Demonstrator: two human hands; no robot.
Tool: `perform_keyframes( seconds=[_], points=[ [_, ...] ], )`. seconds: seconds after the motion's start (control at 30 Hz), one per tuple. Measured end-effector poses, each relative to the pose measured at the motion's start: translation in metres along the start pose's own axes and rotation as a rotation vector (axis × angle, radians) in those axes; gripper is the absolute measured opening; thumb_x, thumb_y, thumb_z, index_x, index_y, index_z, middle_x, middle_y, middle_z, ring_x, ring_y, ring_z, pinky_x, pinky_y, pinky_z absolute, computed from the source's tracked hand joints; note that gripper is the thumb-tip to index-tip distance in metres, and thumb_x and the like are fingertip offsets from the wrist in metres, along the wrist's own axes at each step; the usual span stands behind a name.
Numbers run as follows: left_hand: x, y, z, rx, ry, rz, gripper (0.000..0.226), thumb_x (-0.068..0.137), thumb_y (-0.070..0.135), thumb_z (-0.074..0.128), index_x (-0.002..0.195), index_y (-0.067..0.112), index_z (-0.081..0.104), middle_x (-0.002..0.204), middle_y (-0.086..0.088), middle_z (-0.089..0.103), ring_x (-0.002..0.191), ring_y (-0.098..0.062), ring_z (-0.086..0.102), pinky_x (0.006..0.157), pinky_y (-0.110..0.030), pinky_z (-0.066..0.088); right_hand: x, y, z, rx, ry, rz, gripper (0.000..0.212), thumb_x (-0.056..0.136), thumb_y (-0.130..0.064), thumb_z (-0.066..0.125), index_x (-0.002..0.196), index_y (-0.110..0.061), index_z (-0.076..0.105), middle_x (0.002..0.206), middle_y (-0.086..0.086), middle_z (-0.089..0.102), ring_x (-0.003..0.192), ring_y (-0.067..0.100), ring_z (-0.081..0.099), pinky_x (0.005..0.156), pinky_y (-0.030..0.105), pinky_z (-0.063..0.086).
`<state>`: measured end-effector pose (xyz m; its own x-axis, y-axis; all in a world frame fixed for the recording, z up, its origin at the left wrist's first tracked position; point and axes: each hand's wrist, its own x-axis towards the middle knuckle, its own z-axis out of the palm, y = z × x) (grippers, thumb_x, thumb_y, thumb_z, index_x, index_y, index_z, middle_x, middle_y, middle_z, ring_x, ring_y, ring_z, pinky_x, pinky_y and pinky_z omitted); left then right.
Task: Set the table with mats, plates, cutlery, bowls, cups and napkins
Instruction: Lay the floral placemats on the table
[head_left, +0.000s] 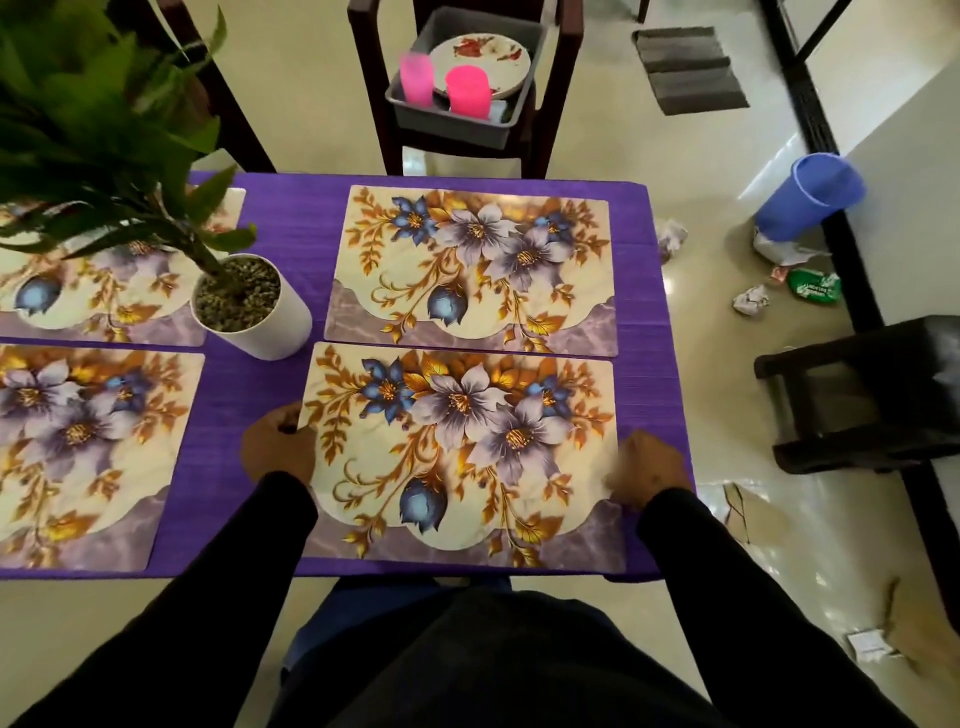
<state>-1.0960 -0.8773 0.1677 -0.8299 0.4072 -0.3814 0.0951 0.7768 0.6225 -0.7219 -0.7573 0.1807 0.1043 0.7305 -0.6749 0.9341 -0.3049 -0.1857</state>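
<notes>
- The nearest floral mat (462, 457) lies flat at the desk's near edge, in front of the person.
- The left hand (280, 447) pinches its left edge, thumb on top; the right hand (652, 470) holds its right edge, fingers curled at the rim.
- A second mat (472, 270) lies just beyond it, nearly touching; two more mats (78, 447) lie to the left.
- The desk (270, 384) wears a purple cloth; a white potted plant (249, 306) stands between the mats.
- Beyond the desk, a grey tub (457, 119) on a chair holds a plate (480, 65) and two pink cups (467, 91).
- A blue bin (810, 195) lies tipped on the floor amid crumpled litter.
</notes>
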Motion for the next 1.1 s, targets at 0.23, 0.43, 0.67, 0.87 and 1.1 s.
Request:
perform_keyframes(
  seconds=[0.23,0.43,0.67,0.87,1.1],
  points=[
    [-0.004,-0.008,0.001,0.038,-0.019,0.034,0.030,0.096,0.015,0.066,0.124,0.006,0.070,0.121,-0.016,0.071,0.113,-0.035,0.064,0.095,-0.042,0.048,-0.010,-0.005,-0.004,0.031,-0.018,0.003,0.045,0.085,-0.014,0.075,0.120,-0.014,0.047,0.121,0.013,0.059,0.110,0.033,0.059,0.090,0.038,0.050],
    [0.000,-0.011,0.002,0.028,-0.047,0.007,0.031,0.097,0.019,0.066,0.126,0.008,0.068,0.124,-0.014,0.070,0.115,-0.034,0.063,0.099,-0.047,0.048,-0.012,-0.009,-0.003,0.080,-0.002,-0.012,0.064,0.087,-0.016,0.074,0.137,-0.023,0.036,0.129,0.009,0.057,0.114,0.034,0.059,0.094,0.044,0.052],
    [-0.005,-0.008,0.003,0.014,-0.028,0.010,0.031,0.097,0.018,0.066,0.126,0.009,0.068,0.124,-0.014,0.070,0.114,-0.033,0.064,0.098,-0.048,0.049,-0.012,-0.011,-0.002,0.070,0.008,-0.034,0.062,0.088,-0.014,0.073,0.138,-0.023,0.037,0.130,0.008,0.057,0.115,0.034,0.059,0.096,0.046,0.052],
    [-0.005,-0.011,0.005,0.035,-0.010,0.044,0.033,0.097,0.021,0.066,0.127,0.008,0.068,0.123,-0.015,0.070,0.113,-0.034,0.065,0.097,-0.047,0.050,-0.009,-0.010,0.001,0.082,0.016,-0.036,0.064,0.087,-0.016,0.074,0.139,-0.024,0.037,0.130,0.009,0.057,0.115,0.035,0.059,0.097,0.048,0.052],
    [0.005,-0.036,0.005,0.302,-0.080,0.237,0.061,0.083,0.048,0.076,0.134,0.019,0.059,0.127,-0.016,0.064,0.115,-0.036,0.059,0.094,-0.054,0.052,-0.004,-0.003,0.005,-0.033,0.022,-0.063,0.064,0.088,-0.025,0.072,0.139,-0.025,0.035,0.131,0.009,0.055,0.116,0.034,0.058,0.097,0.046,0.051]
  ],
)
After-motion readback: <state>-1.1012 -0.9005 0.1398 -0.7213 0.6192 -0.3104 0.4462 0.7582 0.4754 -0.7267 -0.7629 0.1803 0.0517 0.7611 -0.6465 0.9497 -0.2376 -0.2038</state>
